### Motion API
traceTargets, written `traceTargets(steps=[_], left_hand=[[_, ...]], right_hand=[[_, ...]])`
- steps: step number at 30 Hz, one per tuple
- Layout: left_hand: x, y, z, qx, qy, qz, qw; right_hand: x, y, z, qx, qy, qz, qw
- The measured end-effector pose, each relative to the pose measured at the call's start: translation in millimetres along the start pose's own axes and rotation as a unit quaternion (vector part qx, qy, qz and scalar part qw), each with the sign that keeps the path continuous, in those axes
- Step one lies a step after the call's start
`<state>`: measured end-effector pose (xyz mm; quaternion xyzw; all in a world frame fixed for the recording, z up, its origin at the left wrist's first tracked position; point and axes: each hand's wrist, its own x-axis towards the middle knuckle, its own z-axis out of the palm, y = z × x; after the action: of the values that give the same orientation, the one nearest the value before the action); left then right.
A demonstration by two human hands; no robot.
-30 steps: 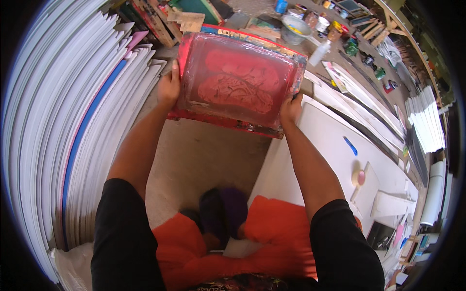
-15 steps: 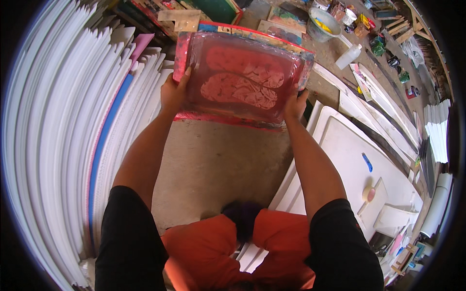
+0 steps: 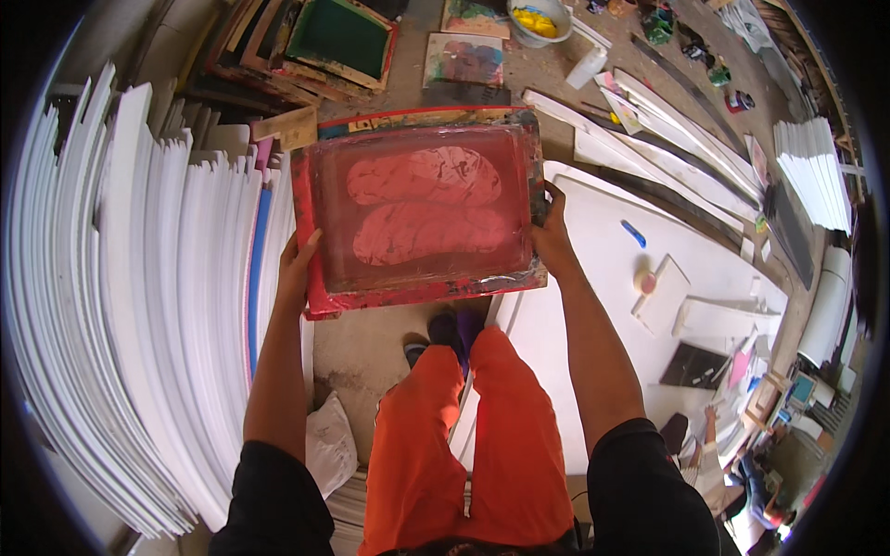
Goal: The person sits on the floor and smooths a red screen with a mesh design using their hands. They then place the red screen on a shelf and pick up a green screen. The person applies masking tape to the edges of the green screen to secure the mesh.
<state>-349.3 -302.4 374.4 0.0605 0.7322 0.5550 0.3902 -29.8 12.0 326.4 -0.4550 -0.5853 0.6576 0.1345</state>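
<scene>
Between my two hands is a screen-printing frame (image 3: 422, 271), held up over the floor in front of my legs. Its mesh is smeared dark red, with two lighter, sole-shaped patches (image 3: 425, 178) lying one above the other. Red and dark ink stains cover the rim, and a wooden piece (image 3: 289, 126) juts out at its far left corner. My left hand (image 3: 298, 262) grips the left edge, thumb on the top face. My right hand (image 3: 552, 233) is closed round the right edge; some of its fingers are hidden.
Tall white sheets (image 3: 139, 278) stand packed on my left. On my right is a white board surface (image 3: 593, 343) with a blue cutter (image 3: 633, 233) and a tape roll (image 3: 645, 282). More frames (image 3: 341, 42) and a basin (image 3: 542, 35) are beyond. Another person's arm (image 3: 710, 434) shows at lower right.
The screen frame has come lower and nearer to me, still in both hands. My view has shifted, and my legs now look straighter, with my feet showing below the frame.
</scene>
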Motion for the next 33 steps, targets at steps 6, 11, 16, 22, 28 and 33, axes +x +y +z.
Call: traceTargets(steps=[6, 11, 16, 22, 28, 33], left_hand=[[-67.5, 84.2, -3.4, -0.154, -0.026, -0.033, 0.987], [-78.3, 113.3, -11.8, -0.129, 0.026, 0.078, 0.988], [-69.5, 143.9, -36.1, -0.128, 0.049, 0.104, 0.985], [-83.1, 193.3, -68.0, -0.167, 0.029, 0.062, 0.984], [-101.4, 213.4, -98.5, -0.138, 0.017, 0.028, 0.990], [-122.5, 238.8, -111.4, -0.121, 0.025, 0.003, 0.992]], right_hand=[[-49.8, -67.1, -9.8, -0.084, 0.085, -0.093, 0.988], [-107.4, -97.9, 43.4, -0.382, 0.116, -0.284, 0.872], [-141.7, -159.0, 142.3, -0.445, 0.101, -0.319, 0.831], [-188.2, -215.9, 278.0, -0.415, 0.023, -0.407, 0.813], [-217.5, -249.5, 327.2, -0.421, -0.057, -0.426, 0.799], [-219.0, -280.2, 309.5, -0.448, -0.104, -0.453, 0.764]])
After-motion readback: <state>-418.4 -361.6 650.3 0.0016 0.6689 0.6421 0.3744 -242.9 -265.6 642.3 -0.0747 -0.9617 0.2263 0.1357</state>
